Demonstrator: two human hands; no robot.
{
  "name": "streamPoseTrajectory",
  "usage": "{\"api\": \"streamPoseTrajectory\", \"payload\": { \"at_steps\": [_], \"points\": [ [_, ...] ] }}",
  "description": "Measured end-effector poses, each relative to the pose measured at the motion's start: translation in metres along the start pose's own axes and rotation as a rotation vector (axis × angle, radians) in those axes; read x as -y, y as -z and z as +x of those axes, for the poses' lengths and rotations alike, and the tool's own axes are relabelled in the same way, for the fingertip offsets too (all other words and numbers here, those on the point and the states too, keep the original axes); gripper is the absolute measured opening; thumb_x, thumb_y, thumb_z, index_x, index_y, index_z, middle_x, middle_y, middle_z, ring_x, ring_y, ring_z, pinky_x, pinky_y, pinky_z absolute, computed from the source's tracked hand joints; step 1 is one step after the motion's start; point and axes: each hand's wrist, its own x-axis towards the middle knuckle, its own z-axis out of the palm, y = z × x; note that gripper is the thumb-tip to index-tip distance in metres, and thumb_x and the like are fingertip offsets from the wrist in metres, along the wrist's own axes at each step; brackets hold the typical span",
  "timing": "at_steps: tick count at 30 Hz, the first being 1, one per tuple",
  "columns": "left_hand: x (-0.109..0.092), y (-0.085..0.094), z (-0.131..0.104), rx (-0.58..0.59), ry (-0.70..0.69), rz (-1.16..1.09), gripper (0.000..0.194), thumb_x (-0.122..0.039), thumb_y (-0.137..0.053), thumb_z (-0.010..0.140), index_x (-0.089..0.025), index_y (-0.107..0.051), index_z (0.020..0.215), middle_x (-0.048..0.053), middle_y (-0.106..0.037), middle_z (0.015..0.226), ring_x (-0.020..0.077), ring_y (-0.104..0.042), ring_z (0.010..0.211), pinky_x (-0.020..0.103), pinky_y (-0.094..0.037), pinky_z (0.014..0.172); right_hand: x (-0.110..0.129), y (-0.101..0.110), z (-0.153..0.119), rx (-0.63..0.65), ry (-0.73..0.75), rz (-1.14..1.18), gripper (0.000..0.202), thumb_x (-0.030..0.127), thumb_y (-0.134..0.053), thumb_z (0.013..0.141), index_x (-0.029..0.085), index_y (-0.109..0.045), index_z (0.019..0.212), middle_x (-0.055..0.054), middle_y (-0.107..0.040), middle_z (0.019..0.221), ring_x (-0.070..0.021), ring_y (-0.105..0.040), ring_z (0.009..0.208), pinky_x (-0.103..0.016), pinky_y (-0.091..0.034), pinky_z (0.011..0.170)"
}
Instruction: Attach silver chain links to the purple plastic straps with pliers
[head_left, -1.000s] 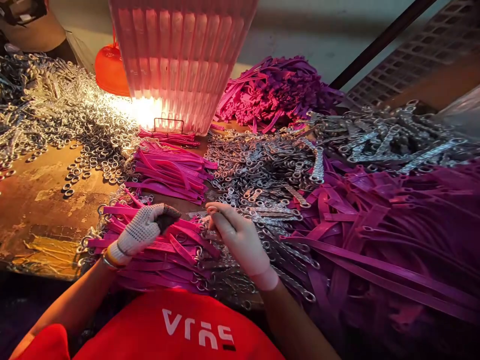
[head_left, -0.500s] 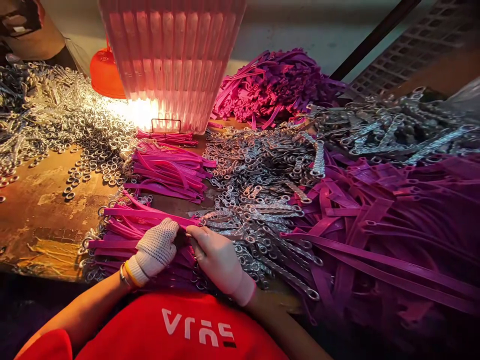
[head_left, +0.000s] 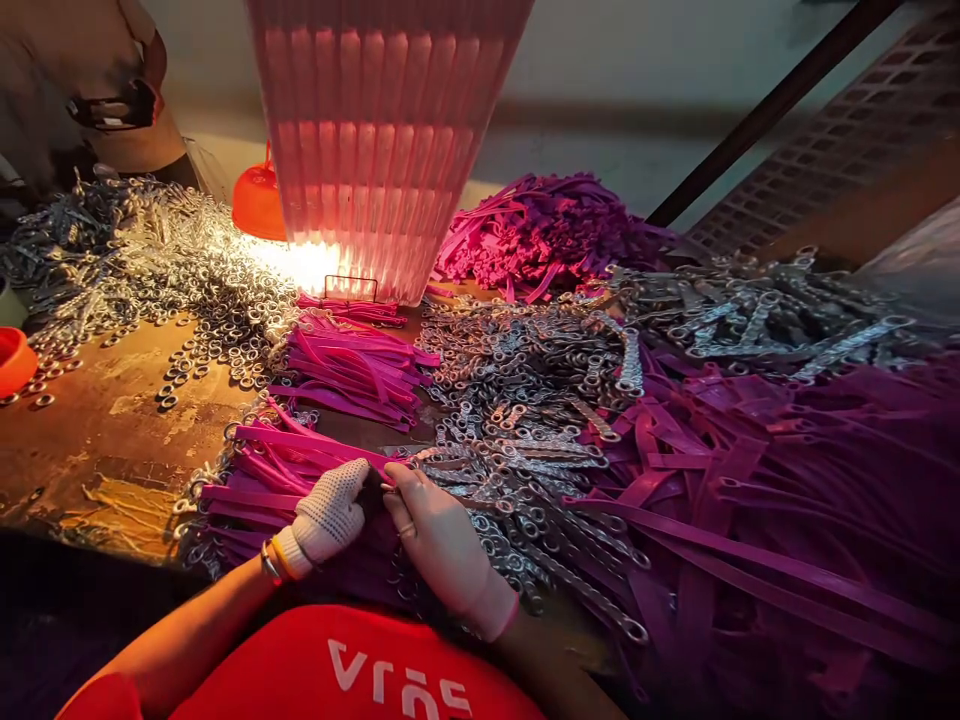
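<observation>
My left hand (head_left: 330,515), in a white dotted glove, is closed over the near pile of pink straps (head_left: 262,485); what it grips is hidden in shadow. Close to its right, my right hand (head_left: 442,540), in a thin pale glove, has its thumb and fingers pinched on something small at their tips, too small to name. Metal rings edge the left side of the pink straps. Just right of my right hand lie silvery braided pieces with ring ends (head_left: 525,450).
Loose metal rings (head_left: 232,350) spread at the left below a red lamp (head_left: 255,205). A ribbed translucent panel (head_left: 382,150) stands at the back. Purple straps (head_left: 750,480) heap up at the right. An orange container (head_left: 13,362) sits at the far left. A person's arm shows at upper left.
The camera view has shifted up and to the left, bringing the orange container into sight. Both hands stay close together, with the right fingers slightly changed in pose.
</observation>
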Motion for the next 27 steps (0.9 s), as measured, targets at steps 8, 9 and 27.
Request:
{"api": "streamPoseTrajectory", "payload": {
  "at_steps": [8, 9, 27],
  "points": [
    [-0.026, 0.025, -0.005, -0.044, -0.025, -0.302, 0.014, -0.031, -0.060, 0.089, -0.017, -0.057, 0.088, 0.002, -0.063, 0.083, 0.0140, -0.054, 0.075, 0.025, -0.044, 0.069, 0.006, 0.021, 0.006, 0.100, 0.040, -0.071, 0.018, 0.019, -0.046, 0.099, 0.019, -0.062, 0.108, -0.008, -0.067, 0.093, -0.0196, -0.063, 0.081, -0.028, -0.047, 0.072],
    [-0.029, 0.027, -0.004, -0.030, -0.019, -0.342, 0.014, -0.031, -0.061, 0.089, -0.017, -0.056, 0.086, 0.001, -0.062, 0.081, 0.0128, -0.052, 0.072, 0.024, -0.043, 0.066, 0.007, 0.023, 0.008, 0.084, 0.048, -0.049, 0.018, 0.019, -0.046, 0.099, 0.020, -0.063, 0.105, -0.007, -0.067, 0.092, -0.0188, -0.063, 0.081, -0.028, -0.045, 0.071],
    [-0.033, 0.050, 0.102, 0.208, -0.035, -0.433, 0.019, -0.030, -0.070, 0.076, -0.015, -0.070, 0.088, 0.005, -0.063, 0.078, 0.0124, -0.053, 0.063, 0.022, -0.043, 0.055, -0.023, 0.032, 0.050, -0.030, -0.239, 0.426, 0.035, 0.042, -0.044, 0.098, 0.020, -0.061, 0.076, 0.001, -0.062, 0.066, -0.0131, -0.052, 0.061, -0.024, -0.034, 0.059]
  ]
}}
